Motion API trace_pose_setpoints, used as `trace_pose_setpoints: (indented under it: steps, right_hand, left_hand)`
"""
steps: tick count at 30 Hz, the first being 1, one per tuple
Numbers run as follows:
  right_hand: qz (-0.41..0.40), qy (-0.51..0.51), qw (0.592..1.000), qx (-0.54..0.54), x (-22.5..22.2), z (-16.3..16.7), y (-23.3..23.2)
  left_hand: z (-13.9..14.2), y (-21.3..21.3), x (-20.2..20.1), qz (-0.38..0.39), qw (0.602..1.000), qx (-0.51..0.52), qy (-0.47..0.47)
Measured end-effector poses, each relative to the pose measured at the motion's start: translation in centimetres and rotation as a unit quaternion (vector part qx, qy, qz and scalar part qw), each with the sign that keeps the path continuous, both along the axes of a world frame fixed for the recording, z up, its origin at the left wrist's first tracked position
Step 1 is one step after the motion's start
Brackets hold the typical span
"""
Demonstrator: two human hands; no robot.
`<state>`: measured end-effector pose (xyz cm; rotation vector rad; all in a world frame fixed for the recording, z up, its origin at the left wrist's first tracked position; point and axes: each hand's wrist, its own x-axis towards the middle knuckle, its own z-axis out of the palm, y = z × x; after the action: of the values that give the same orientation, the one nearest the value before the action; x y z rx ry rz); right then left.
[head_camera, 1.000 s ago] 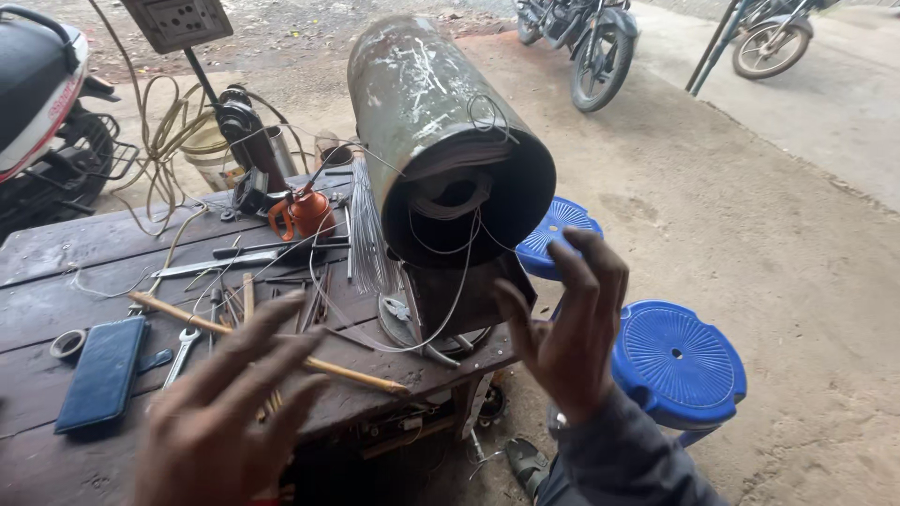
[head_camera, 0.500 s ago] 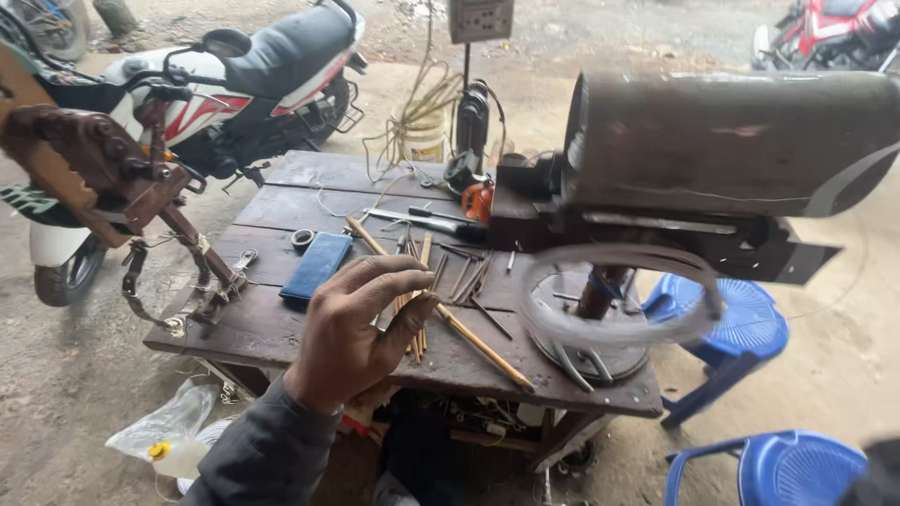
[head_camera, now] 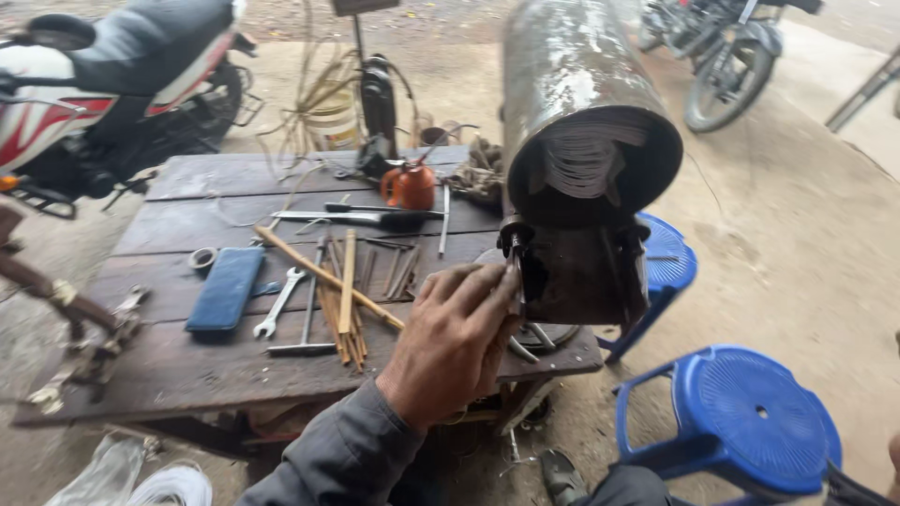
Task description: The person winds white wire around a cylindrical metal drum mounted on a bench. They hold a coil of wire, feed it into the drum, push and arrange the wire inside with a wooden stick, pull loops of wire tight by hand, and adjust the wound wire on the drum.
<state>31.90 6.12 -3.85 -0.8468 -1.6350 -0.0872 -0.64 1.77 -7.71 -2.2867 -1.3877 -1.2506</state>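
Reaching in with the left hand [head_camera: 450, 342], fingertips [head_camera: 497, 286] pinched together on a small metal fitting [head_camera: 513, 253] at the front of the drum [head_camera: 581, 122]. It sits on its bracket [head_camera: 581, 281] at the bench's [head_camera: 169, 365] right end. Sticks [head_camera: 345, 295], a spanner [head_camera: 278, 316] and a blue case [head_camera: 225, 289] lie just left. Right hand is out of shot.

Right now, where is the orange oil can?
In the head view, the orange oil can stands at the table's far edge, just left of the big metal drum.
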Motion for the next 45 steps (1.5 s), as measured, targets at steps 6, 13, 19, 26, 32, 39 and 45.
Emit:
trace_pose_setpoints:
  steps: [6,13,19,26,32,39,45]
  right_hand:
    - [0.055,-0.087,0.994,-0.028,-3.6,4.3,0.7]
    - [0.046,-0.258,0.960,0.097,-8.3,3.9,8.5]
    - [-0.023,-0.298,0.948,0.113,-9.1,2.6,8.7]
    - [-0.041,-0.284,0.955,0.075,-10.9,1.8,6.2]
    - [-0.109,-0.346,0.916,0.169,-11.1,1.8,7.2]
    - [-0.020,-0.302,0.949,0.088,-11.6,2.9,6.7]
    - [-0.028,-0.352,0.934,-0.051,-13.9,3.9,7.5]
  left_hand:
    - [-0.4,0.6,3.8,-0.063,0.998,-0.019,-0.021]
    - [4.4,3.2,5.8,0.023,0.983,0.127,-0.131]
    - [6.7,10.3,3.3,0.070,0.986,0.136,-0.073]
    - [6.5,10.5,0.7,0.026,0.990,0.136,-0.039]
    - [7.0,9.5,0.2,0.004,0.992,0.127,-0.019]
    - [7.7,9.7,-0.7,-0.032,0.992,0.118,-0.016]
    - [8.0,9.7,-1.4,-0.053,0.994,0.023,-0.094]
